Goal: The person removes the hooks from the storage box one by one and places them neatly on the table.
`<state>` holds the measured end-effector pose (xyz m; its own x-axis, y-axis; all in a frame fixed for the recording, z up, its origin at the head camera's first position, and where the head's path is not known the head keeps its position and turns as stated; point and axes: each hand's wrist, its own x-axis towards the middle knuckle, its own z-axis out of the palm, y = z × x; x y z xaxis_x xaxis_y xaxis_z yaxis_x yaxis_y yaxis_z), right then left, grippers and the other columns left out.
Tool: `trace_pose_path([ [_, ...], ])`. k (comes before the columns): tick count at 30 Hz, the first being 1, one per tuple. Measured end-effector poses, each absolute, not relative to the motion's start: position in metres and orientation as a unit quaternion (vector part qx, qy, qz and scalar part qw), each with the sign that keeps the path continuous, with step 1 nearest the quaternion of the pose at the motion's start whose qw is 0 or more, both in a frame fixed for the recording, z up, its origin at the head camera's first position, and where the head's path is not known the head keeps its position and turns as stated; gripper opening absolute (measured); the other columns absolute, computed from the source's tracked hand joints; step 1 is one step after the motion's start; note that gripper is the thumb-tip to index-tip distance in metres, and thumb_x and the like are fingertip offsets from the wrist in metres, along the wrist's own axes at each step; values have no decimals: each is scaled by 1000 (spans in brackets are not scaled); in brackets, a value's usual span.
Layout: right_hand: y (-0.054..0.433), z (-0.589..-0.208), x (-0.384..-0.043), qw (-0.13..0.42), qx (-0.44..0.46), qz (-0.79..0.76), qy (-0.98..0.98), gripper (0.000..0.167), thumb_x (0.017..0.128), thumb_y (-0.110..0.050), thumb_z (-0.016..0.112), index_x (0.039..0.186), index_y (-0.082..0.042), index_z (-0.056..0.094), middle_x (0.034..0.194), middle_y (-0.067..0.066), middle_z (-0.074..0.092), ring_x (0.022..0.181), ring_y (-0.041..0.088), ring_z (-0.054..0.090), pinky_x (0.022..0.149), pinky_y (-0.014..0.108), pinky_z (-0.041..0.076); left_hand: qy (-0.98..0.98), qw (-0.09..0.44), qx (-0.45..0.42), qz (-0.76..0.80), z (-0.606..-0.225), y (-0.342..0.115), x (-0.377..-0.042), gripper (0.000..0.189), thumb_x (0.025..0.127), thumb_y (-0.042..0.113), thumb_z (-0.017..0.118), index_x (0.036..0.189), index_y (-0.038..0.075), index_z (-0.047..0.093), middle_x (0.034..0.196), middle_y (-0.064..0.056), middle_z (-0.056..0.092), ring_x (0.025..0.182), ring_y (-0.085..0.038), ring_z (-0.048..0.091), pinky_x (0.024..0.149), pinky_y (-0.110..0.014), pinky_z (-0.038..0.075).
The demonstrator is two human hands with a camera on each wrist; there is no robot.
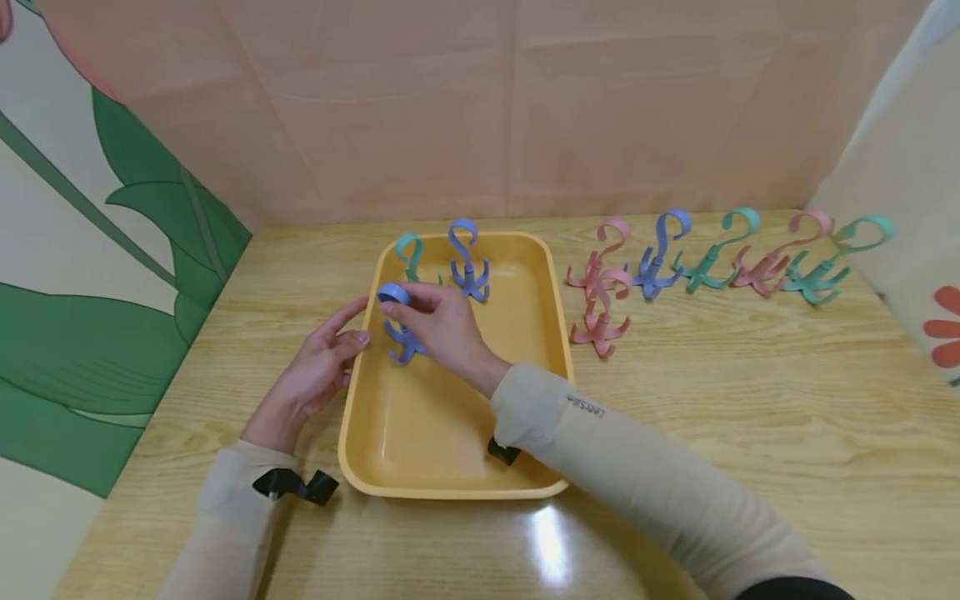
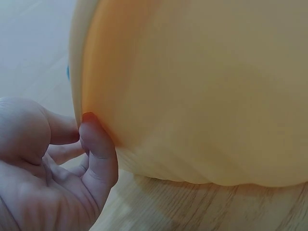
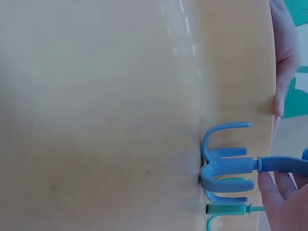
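My right hand [image 1: 447,325] pinches the curved top of a blue multi-prong hanger hook [image 1: 406,343] over the left side of the yellow tray [image 1: 450,492]. In the right wrist view its blue prongs [image 3: 226,175] sit against the tray floor by the wall. At the tray's left rim, my left hand [image 1: 324,364] holds the edge, its thumb and a finger [image 2: 98,144] close together there. Behind the right hand stands a green hook [image 1: 409,252], partly hidden. Another blue hook [image 1: 468,271] stands upright near the tray's far end.
To the tray's right, a pink hook [image 1: 600,325] stands in front of another pink one. A row continues rightward with a blue hook [image 1: 654,267], green hooks [image 1: 708,262] and a pink hook [image 1: 765,265]. A pinkish covered wall [image 1: 510,117] rises behind the wooden table [image 1: 750,400].
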<state>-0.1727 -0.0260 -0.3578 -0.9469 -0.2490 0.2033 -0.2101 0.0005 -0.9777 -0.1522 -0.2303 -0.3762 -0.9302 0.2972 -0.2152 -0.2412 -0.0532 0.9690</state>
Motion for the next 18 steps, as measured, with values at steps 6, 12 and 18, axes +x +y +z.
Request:
trace_pose_path([
  [6,-21,-351,-170,5,-161,-699,696,26,92,-13,74,117,-4,75,107,6,75,100,14,70,85,29,57,666,187,29,721,-375,-228,-152,59,107,13,47,161,19,23,108,-10,64,82,-15,68,59,-24,56],
  [12,-15,-343,-169,-10,-184,-711,679,23,92,-10,74,113,-2,76,104,6,75,96,16,71,84,32,57,673,183,21,716,-373,-227,-151,60,107,13,47,161,21,23,110,-12,63,81,-15,68,58,-23,55],
  [18,-11,-335,-164,14,-193,-709,678,21,92,-11,74,112,-3,76,102,4,75,94,16,71,84,32,57,681,178,4,710,-374,-229,-151,58,108,13,46,161,23,25,114,-11,64,84,-16,69,59,-24,56],
])
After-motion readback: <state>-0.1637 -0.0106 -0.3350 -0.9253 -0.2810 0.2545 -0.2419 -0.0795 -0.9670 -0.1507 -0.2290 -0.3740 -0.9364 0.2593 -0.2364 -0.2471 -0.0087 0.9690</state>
